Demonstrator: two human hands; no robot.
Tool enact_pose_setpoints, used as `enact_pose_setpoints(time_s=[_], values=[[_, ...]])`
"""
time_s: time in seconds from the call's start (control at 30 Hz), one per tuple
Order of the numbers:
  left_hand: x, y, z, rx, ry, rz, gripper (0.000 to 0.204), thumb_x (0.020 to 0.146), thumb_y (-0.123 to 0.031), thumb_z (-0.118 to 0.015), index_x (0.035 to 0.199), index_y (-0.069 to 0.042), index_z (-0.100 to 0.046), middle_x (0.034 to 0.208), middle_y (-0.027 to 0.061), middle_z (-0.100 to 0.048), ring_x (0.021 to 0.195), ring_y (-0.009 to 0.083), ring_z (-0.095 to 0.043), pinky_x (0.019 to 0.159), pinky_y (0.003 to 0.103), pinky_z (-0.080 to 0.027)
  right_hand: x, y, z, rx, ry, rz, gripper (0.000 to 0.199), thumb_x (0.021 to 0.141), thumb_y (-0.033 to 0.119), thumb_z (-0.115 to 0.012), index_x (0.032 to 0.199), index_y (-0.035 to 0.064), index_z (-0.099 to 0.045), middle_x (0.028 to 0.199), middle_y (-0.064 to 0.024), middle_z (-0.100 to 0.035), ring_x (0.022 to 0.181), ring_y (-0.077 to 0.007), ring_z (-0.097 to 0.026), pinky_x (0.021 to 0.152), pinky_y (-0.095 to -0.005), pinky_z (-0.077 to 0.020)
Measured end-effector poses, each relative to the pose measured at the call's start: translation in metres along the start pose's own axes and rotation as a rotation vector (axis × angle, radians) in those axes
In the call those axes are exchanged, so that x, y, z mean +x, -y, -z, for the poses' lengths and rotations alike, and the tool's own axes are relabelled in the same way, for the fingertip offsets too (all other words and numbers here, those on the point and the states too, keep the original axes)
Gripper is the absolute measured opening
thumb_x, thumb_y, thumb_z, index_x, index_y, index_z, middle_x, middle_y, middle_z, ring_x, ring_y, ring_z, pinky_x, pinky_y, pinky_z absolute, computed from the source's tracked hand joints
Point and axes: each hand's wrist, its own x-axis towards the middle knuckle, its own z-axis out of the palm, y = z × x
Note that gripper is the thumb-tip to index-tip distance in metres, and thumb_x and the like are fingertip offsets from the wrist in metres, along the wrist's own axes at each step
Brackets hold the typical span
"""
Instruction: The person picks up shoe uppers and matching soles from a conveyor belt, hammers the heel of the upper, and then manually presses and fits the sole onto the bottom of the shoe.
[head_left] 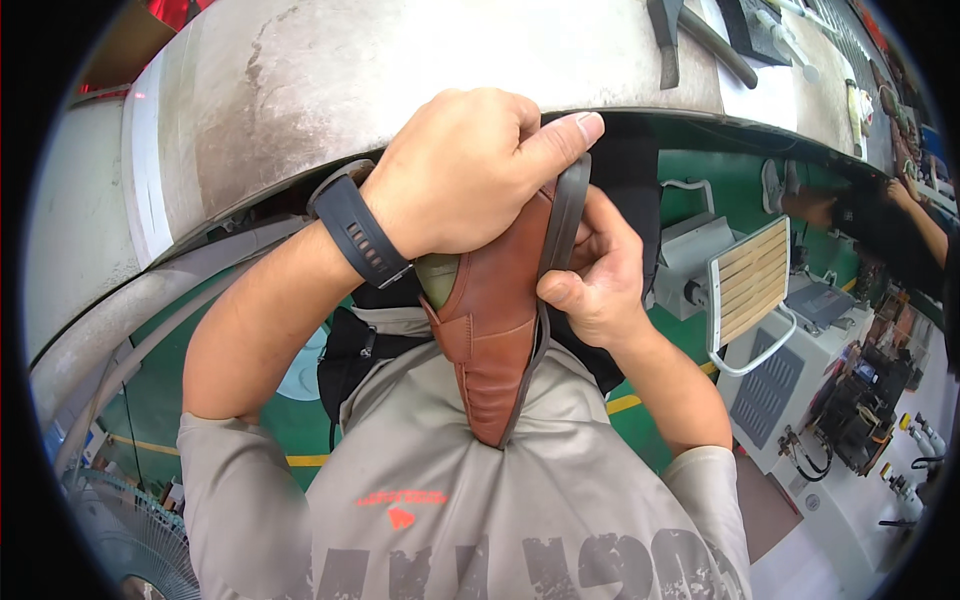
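A brown leather shoe [505, 285] is at the centre of the view, its toe [488, 425] at six o'clock, close against the wearer's grey shirt [400, 450], and its heel end tipped toward one o'clock, near the edge of a pale, stained workbench [340, 80] at twelve. The shoe stands on its side, so that its dark sole [566, 215] faces three o'clock. Inside shows something olive green [437, 282]; whether lining or a solid form cannot be told.

The left hand [465, 170], at twelve, wears a dark watch [358, 230] and lies over the heel end, thumb stretched toward one o'clock across the top of the sole. Its other fingers curl down, their tips hidden, so how tightly they hold cannot be told. The right hand [608, 285], at three, is bent around the sole's outer side, thumb beside the edge, fingers curled behind it.

The shoe looks light enough for one hand, though a solid form inside would add weight. The upper appears supple, creased near the toe, and smooth enough to slide a little and mark under fingernails. The sole seems firmer yet bendable. The surest hold is probably around the heel, with a second grip along the sole's edge, sparing the leather.
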Motion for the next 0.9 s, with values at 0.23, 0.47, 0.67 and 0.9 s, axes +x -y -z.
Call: enact_pose_setpoints(time_s=[0.23,0.47,0.67,0.9], values=[[-0.004,0.0,-0.001,-0.136,-0.043,-0.064,0.058,0.108,-0.044,-0.055,0.072,0.001,-0.06,0.062,0.0035,-0.053,0.061,0.0116,-0.047,0.056,0.031,-0.041,-0.022,-0.029,0.01,0.06,0.201,-0.231,0.069,0.084,0.056,-0.087,0.11,-0.0043,-0.067,0.096,-0.0001,-0.065,0.084,-0.0062,-0.056,0.075,-0.0244,-0.0481],[-0.002,-0.005,-0.005,-0.067,-0.079,-0.043,0.058,0.109,-0.042,-0.053,0.071,0.002,-0.059,0.061,0.0041,-0.05,0.061,0.0129,-0.045,0.057,0.032,-0.04,-0.047,-0.035,-0.016,0.067,-0.136,-0.103,0.065,0.089,0.061,-0.08,0.096,-0.0006,-0.061,0.08,0.005,-0.052,0.073,-0.0028,-0.042,0.062,-0.0213,-0.0363],[0.0,-0.002,-0.006,-0.027,-0.069,-0.061,0.059,0.11,-0.041,-0.052,0.072,0.003,-0.058,0.061,0.0081,-0.05,0.059,0.0163,-0.046,0.057,0.034,-0.041,-0.054,-0.038,-0.017,0.196,-0.105,-0.151,0.065,0.089,0.058,-0.081,0.098,-0.002,-0.06,0.08,0.0045,-0.049,0.07,-0.0033,-0.04,0.06,-0.0218,-0.0354],[-0.001,-0.003,-0.007,-0.003,-0.081,-0.114,0.06,0.11,-0.042,-0.052,0.072,0.004,-0.059,0.061,0.0094,-0.051,0.059,0.0173,-0.047,0.058,0.035,-0.042,-0.06,-0.024,-0.02,0.084,-0.154,-0.127,0.071,0.088,0.051,-0.085,0.118,-0.008,-0.058,0.09,0.0001,-0.057,0.081,-0.0046,-0.049,0.07,-0.0208,-0.0421]])
